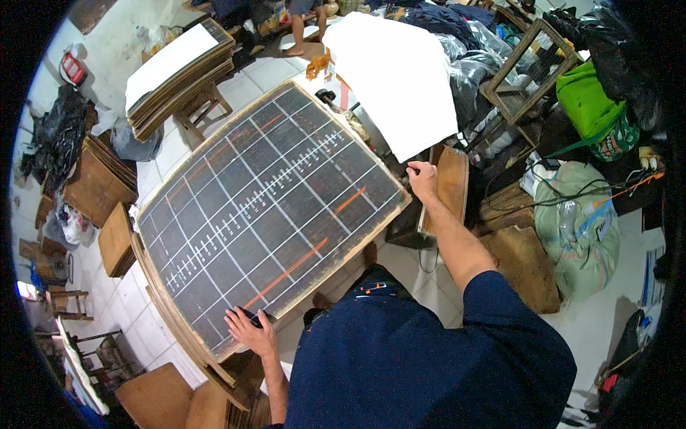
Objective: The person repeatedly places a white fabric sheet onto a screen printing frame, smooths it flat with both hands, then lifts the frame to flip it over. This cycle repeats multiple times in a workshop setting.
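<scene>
A large dark board (246, 239) with a white grid, a ruler-like row of tick marks and orange lines lies in front of me. My left hand (251, 333) rests on its near left edge, fingers spread. Beside its thumb is a small black patch; whether that is a thing or shadow I cannot tell. Past the board's right corner, my right hand (424, 180) is closed around something small and dark, mostly hidden by the fingers. A pile of white sheets (393, 79) lies just beyond that hand.
A stack of boards topped with white (179, 71) stands on a wooden stool at the far left. Brown boards (100, 179) lean along the left. To the right are a wooden box (451, 186), a mesh frame (532, 71), a green bag (589, 100) and a pale sack (577, 232).
</scene>
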Available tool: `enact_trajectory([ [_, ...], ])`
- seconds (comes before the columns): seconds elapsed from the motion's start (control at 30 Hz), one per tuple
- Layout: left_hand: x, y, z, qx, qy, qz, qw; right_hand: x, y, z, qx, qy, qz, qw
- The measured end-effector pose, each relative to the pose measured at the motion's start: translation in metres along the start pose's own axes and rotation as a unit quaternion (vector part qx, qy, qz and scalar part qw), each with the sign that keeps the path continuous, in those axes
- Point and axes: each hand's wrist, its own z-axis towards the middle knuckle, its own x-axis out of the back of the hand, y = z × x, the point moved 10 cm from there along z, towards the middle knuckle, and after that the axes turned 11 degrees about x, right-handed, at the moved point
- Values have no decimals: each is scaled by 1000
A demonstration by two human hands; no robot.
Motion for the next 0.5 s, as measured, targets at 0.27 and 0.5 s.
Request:
enact_trajectory([
  [0.27,-25,114,67,98,52,-149,983,40,22,93,208,67,-94,971],
  [0.5,-26,291,74,-22,12,-225,974,63,63,142,151,19,130,980],
])
